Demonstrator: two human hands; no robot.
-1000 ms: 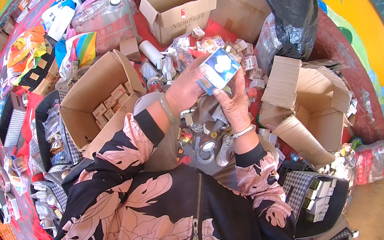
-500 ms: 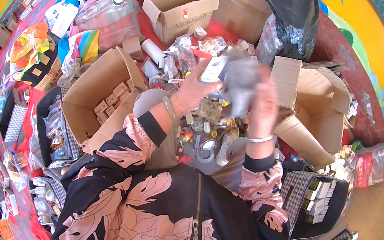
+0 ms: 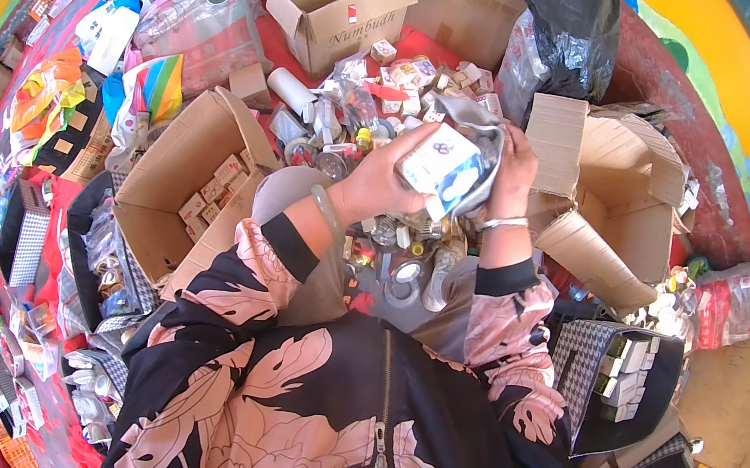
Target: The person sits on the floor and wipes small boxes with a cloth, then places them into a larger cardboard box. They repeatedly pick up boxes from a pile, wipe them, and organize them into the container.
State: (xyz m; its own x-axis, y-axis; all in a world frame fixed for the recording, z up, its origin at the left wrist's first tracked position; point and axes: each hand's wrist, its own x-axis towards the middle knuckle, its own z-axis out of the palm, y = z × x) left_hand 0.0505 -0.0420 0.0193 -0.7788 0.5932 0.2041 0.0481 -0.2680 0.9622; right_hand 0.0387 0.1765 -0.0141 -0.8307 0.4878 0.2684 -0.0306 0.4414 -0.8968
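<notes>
Fingers [image 3: 410, 144] of left hand [image 3: 373, 177] grip white-and-blue box [image 3: 442, 158] — those of right hand [image 3: 515, 174] pinch grey cloth [image 3: 485, 126] at box's right side; open brown carton [image 3: 170, 168] left of box.

Red floor covering [image 3: 423, 45] noted; directly on it: open cardboard carton [image 3: 354, 32], loose small boxes [image 3: 412, 73], white cylinder [image 3: 292, 91], bulging plastic bag [image 3: 198, 34].

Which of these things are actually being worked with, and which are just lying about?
In use:
- blue-and-white box, in the left hand
- grey cloth, in the right hand

Apparently just lying about:
- black plastic bag
- white cylinder
</notes>
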